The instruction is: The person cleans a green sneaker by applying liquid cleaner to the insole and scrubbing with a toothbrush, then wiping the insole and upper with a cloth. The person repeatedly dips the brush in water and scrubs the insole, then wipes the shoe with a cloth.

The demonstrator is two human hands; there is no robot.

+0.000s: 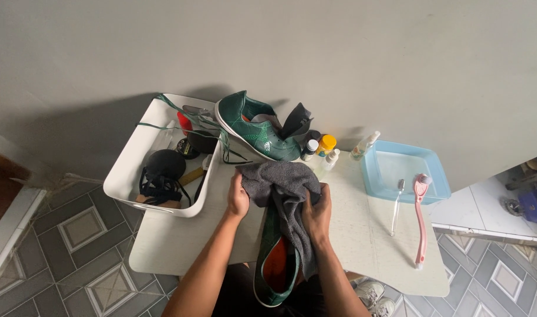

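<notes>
While both hands work at the desk's near edge, this is how things lie:

Left hand: the left hand (238, 198) presses on the grey cloth (283, 188), fingers curled shut over its left fold.
Right hand: the right hand (316, 212) grips the same cloth, fingers closed and bunching it against the shoe beneath.
Held shoe: the green shoe (275, 264) with an orange lining lies under the cloth, long axis running from 12 to 6 o'clock, heel end hanging off the desk (362, 246) towards the person. Its covered front part sits between the two hands, equally near to both.
Second shoe: another green shoe (254, 126) rests at 12 o'clock from the hands, tipped on its side against the white bin (133, 170), its tongue pulled open.
Bin: at 10 o'clock, holding black laces, a dark round brush and small tools; green laces trail over its rim.
Bottles: at 1 o'clock, a cluster of small bottles (321, 149), one yellow-capped, one dark, one white, and a clear spray bottle (365, 145) beside them; labels too small to make out.
Tray: at 2 o'clock, a pale blue tray (438, 188).
Brushes: at 3 o'clock, a pink long-handled brush (420, 220) and a clear toothbrush (396, 205), lying roughly parallel with their heads over the tray's front rim.
</notes>
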